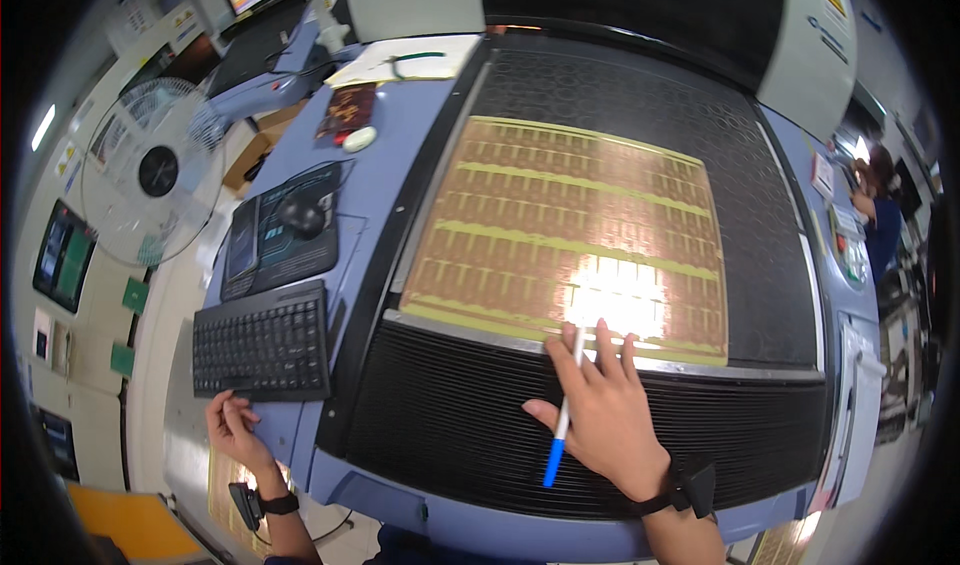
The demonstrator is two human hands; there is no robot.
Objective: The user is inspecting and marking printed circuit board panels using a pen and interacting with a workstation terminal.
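Note:
A copper-and-yellow patterned circuit board panel [530, 200] lies flat on the black machine bed. My right hand [607, 410] is over the panel's near edge, fingers stretched forward with the tips at the edge. A white marker pen with a blue end [561, 430] is held between its index and middle fingers, the blue end pointing back toward me. My left hand [238, 430] is at the near edge of the black keyboard [262, 343], its fingers loosely bent with nothing visible in them. Both wrists wear a dark strapped device.
A ribbed black strip [450, 415] spans the machine's front. On the left ledge are a mouse [302, 215], a phone [243, 237], a dark red packet [350, 110] and papers [440, 53]. A fan [158, 172] stands farther left. Another person [882, 210] works at the far right.

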